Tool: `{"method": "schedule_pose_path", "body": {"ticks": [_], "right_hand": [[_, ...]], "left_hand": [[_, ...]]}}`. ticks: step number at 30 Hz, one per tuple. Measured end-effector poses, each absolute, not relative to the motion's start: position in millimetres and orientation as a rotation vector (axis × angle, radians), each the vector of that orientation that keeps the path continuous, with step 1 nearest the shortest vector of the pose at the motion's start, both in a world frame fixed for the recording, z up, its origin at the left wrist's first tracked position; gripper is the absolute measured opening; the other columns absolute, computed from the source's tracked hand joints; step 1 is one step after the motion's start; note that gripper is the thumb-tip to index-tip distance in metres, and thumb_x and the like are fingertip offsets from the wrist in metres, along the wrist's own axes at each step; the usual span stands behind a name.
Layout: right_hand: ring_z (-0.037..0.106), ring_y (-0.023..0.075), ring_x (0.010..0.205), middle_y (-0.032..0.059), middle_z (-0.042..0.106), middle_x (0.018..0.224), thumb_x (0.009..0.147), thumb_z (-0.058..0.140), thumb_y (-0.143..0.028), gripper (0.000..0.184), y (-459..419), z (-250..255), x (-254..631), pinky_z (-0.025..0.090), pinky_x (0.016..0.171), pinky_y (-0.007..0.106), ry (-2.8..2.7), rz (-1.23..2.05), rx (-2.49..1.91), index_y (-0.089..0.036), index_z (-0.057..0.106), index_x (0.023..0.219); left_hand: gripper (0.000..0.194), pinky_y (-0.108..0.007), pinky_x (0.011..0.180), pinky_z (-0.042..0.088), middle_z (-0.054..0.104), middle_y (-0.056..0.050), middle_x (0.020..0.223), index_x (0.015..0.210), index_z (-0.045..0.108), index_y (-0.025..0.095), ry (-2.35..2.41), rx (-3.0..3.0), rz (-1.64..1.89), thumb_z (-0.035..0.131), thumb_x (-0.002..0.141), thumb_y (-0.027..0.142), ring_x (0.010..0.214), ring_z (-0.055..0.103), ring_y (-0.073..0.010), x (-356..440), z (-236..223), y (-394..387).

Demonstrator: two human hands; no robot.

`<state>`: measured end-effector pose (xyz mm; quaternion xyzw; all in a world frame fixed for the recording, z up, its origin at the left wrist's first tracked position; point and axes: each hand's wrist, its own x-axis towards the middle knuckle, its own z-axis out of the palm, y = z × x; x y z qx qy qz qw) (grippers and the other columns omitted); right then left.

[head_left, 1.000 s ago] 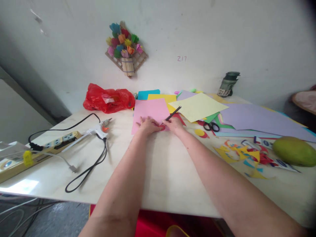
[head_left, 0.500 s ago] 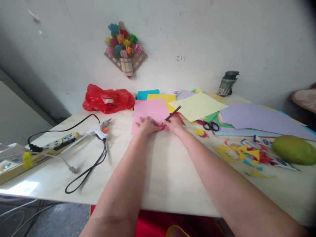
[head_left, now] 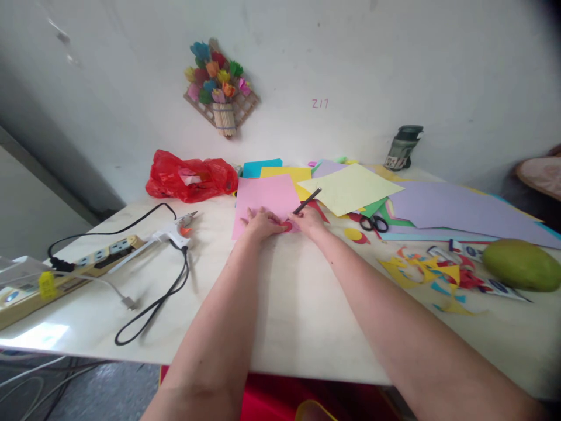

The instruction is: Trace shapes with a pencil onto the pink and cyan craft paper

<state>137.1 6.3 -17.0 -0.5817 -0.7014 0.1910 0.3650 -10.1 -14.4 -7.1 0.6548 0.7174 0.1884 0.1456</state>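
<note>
My left hand [head_left: 262, 224] lies on a pink sheet of paper [head_left: 267, 193] with its fingers spread, fingertips pressing a small red round piece [head_left: 287, 226] against the sheet's lower right corner. In my right hand [head_left: 308, 220] is a dark pencil [head_left: 307, 201], its lower end at the edge of the red piece and its upper end leaning right. The exact point of contact is too small to make out. Just behind lie a yellow sheet [head_left: 284, 173] and a pale yellow sheet [head_left: 350, 190].
Black-handled scissors [head_left: 374, 224], paper scraps [head_left: 421, 269], a green mango [head_left: 521, 265] and a purple sheet [head_left: 447, 204] lie right. A bottle [head_left: 403, 149] stands behind. Left are a glue gun [head_left: 177, 234] with its cord, a power strip [head_left: 100, 255] and a red plastic bag [head_left: 188, 175].
Both hands stay almost in place. The pencil's lower end shifts very slightly along the red piece, and the whole view drifts slightly.
</note>
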Motion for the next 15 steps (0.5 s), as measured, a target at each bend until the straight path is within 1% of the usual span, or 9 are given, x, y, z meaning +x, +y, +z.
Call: {"method": "schedule_pose_path", "body": {"ticks": [3,7,11,15], "right_hand": [[0.060,0.0152,0.076,0.0050,0.066,0.082,0.070,0.058,-0.036,0.022,6.3,-16.7,136.7,0.045,0.068,0.024,-1.797,0.485,-1.500,-0.018,0.067,0.078],[0.060,0.0147,0.076,0.0051,0.065,0.083,0.069,0.059,-0.036,0.022,6.8,-17.3,137.0,0.045,0.069,0.024,-1.784,0.486,-1.502,-0.018,0.067,0.078],[0.060,0.0146,0.077,0.0048,0.065,0.083,0.069,0.059,-0.036,0.021,7.3,-18.1,137.7,0.045,0.070,0.025,-1.775,0.489,-1.495,-0.018,0.067,0.078],[0.060,0.0149,0.077,0.0048,0.065,0.083,0.069,0.059,-0.036,0.021,7.2,-17.8,137.6,0.045,0.070,0.025,-1.769,0.498,-1.496,-0.018,0.067,0.077]], "left_hand": [[0.044,-0.062,0.096,-0.002,0.029,0.003,0.139,0.081,0.065,0.031,2.069,1.881,0.549,0.063,0.050,0.063,0.129,-0.006,-0.0379,-10.6,-8.3,-13.7],[0.044,-0.063,0.096,-0.002,0.030,0.004,0.138,0.080,0.065,0.031,2.071,1.875,0.550,0.062,0.050,0.063,0.129,-0.006,-0.0381,-10.2,-7.5,-14.5],[0.045,-0.063,0.096,-0.003,0.032,0.003,0.137,0.080,0.065,0.031,2.061,1.879,0.544,0.062,0.049,0.065,0.128,-0.007,-0.0380,-9.6,-5.8,-15.9],[0.046,-0.062,0.096,-0.002,0.031,0.002,0.138,0.079,0.065,0.031,2.059,1.880,0.544,0.062,0.049,0.066,0.128,-0.007,-0.0379,-9.4,-5.3,-16.4]]}}
